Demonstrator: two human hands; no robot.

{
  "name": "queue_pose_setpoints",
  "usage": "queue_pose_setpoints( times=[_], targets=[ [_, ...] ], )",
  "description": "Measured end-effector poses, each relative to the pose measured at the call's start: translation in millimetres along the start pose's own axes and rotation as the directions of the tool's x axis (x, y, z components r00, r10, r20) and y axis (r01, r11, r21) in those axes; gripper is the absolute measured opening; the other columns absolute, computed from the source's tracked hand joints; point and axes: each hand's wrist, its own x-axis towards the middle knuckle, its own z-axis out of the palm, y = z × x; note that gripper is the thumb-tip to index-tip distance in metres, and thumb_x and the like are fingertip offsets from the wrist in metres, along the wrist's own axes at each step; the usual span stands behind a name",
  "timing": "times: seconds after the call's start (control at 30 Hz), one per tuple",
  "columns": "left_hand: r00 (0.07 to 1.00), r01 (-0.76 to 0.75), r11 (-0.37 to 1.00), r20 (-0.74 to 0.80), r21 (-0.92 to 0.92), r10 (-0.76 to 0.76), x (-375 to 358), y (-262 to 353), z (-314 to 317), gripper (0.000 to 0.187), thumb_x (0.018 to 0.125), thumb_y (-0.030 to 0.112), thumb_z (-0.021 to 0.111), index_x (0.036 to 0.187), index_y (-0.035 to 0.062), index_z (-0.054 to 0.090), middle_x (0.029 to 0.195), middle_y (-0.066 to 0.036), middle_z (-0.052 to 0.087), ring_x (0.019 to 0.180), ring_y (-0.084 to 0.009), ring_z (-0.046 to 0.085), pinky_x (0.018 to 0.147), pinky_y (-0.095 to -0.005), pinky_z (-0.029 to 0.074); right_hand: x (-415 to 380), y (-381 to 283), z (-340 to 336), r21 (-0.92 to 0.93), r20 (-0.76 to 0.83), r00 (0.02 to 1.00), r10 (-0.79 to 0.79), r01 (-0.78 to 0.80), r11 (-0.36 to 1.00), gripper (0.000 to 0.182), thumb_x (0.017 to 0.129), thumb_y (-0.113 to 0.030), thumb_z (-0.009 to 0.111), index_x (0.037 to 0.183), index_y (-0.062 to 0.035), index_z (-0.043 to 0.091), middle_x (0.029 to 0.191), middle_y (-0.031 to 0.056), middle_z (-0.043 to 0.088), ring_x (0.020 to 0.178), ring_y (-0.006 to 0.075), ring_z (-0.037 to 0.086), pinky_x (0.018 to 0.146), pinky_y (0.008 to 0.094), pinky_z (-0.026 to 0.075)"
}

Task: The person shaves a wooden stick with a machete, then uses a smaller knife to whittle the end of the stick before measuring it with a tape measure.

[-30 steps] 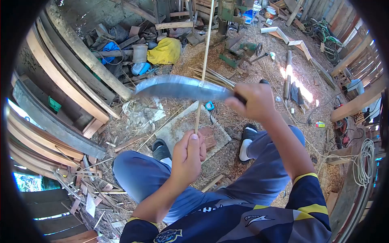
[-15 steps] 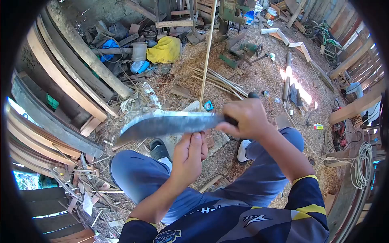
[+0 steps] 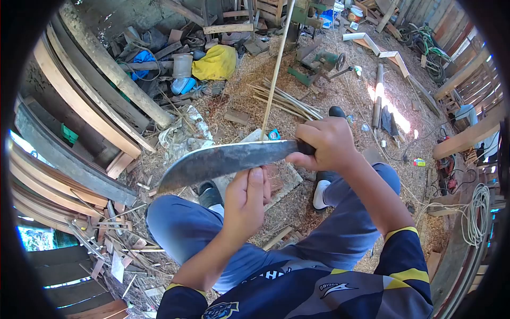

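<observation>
My right hand (image 3: pixel 326 142) is wrapped round the dark handle of a machete (image 3: pixel 226 162). Its wide curved blade points left and tilts down toward the tip, above my knees. Just under the blade, my left hand (image 3: pixel 245 204) is closed in a pinch, thumb up, on a long thin wooden stick (image 3: pixel 275 80). The stick runs away from me toward the top of the view. Its near part passes behind the blade, and its lower end is hidden by the blade and my fingers.
A bundle of thin sticks (image 3: pixel 287 101) and a turquoise tape measure (image 3: pixel 273 134) lie on the shaving-covered floor. Curved planks (image 3: pixel 85 101) lean at left. Beyond are a yellow sack (image 3: pixel 215 63) and a green metal machine (image 3: pixel 313 69). Coiled rope (image 3: pixel 474 215) hangs at right.
The machete's handle end has risen a little and its tip has dropped slightly, with the blade less blurred now. The stick's far end has shifted slightly right. My left hand stays nearly in place.
</observation>
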Motion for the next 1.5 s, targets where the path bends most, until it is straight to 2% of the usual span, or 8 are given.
queue_pose_setpoints(
  times=[0.23,0.37,0.53,0.8,0.93,1.17,1.33,1.5],
  targets=[
    [0.998,-0.040,0.999,0.049,0.037,0.038,-7,-8,0,0.028,0.116,0.025,0.037,0.098,0.0067,0.049,0.060,0.005,0.037,0.049,-0.0047,0.031,0.047,-0.0259,0.025,3,-12,-1,-0.001,-0.090,0.992,-0.084,0.084,0.996,0.052,0.087,-0.060,0.073,0.072,-0.0131,0.056,0.062,0.0048,0.057,0.052,0.0269,0.061,0.049,0.0391,0.047],
    [0.997,0.002,0.999,0.074,-0.036,0.001,-8,-3,3,0.028,0.116,0.025,0.037,0.096,0.0077,0.047,0.060,0.005,0.036,0.050,-0.0040,0.029,0.047,-0.0254,0.024,-1,14,-3,-0.060,-0.109,0.980,0.167,-0.174,0.983,0.050,0.087,-0.058,0.074,0.071,-0.0140,0.057,0.060,0.0036,0.056,0.053,0.0264,0.062,0.049,0.0387,0.047],
    [0.996,-0.067,0.997,0.070,0.046,0.063,-8,-11,1,0.027,0.115,0.025,0.037,0.096,0.0081,0.047,0.059,0.005,0.036,0.048,-0.0039,0.028,0.046,-0.0254,0.023,-2,-13,1,0.078,-0.055,0.996,-0.076,0.080,0.994,0.048,0.085,-0.057,0.077,0.073,-0.0143,0.060,0.058,0.0030,0.056,0.051,0.0246,0.061,0.047,0.0389,0.044],
    [0.998,-0.042,0.999,0.043,0.010,0.041,-7,-7,4,0.026,0.115,0.025,0.038,0.099,0.0075,0.049,0.059,0.005,0.037,0.049,-0.0036,0.031,0.046,-0.0249,0.024,-4,-14,0,0.028,-0.004,1.000,0.003,-0.003,1.000,0.051,0.089,-0.061,0.070,0.076,-0.0121,0.061,0.062,0.0073,0.057,0.055,0.0305,0.062,0.051,0.0415,0.047],
    [0.997,-0.017,1.000,0.073,0.024,0.015,-9,-8,0,0.026,0.115,0.024,0.037,0.098,0.0073,0.048,0.061,0.005,0.038,0.050,-0.0035,0.032,0.047,-0.0246,0.025,1,12,-5,-0.034,-0.084,0.981,0.173,-0.176,0.984,0.048,0.087,-0.056,0.075,0.072,-0.0124,0.059,0.061,0.0065,0.058,0.053,0.0276,0.063,0.050,0.0407,0.048],
    [0.998,-0.036,0.999,0.052,-0.012,0.036,-10,-6,6,0.026,0.115,0.024,0.038,0.098,0.0073,0.048,0.063,0.005,0.038,0.051,-0.0031,0.032,0.047,-0.0241,0.025,-5,-5,-4,0.018,-0.015,1.000,-0.013,0.014,1.000,0.048,0.093,-0.055,0.068,0.075,-0.0116,0.059,0.061,0.0086,0.057,0.054,0.0293,0.061,0.052,0.0426,0.046],
    [0.992,-0.008,1.000,0.126,-0.008,0.009,-17,-2,3,0.025,0.115,0.023,0.039,0.100,0.0063,0.050,0.064,0.005,0.038,0.052,-0.0030,0.033,0.048,-0.0236,0.027,-2,40,-16,-0.072,-0.144,0.886,0.440,-0.453,0.889,0.045,0.092,-0.053,0.071,0.073,-0.0128,0.063,0.061,0.0069,0.062,0.056,0.0280,0.065,0.053,0.0419,0.049],
    [0.992,-0.050,0.997,0.115,0.062,0.042,-14,-8,-2,0.023,0.114,0.018,0.040,0.108,0.0015,0.055,0.073,0.003,0.046,0.057,-0.0029,0.042,0.053,-0.0219,0.036,-6,-11,-14,0.027,-0.031,0.999,0.020,-0.019,0.999,0.046,0.089,-0.055,0.073,0.073,-0.0138,0.061,0.059,0.0052,0.057,0.052,0.0275,0.061,0.050,0.0404,0.047]
  ],
)
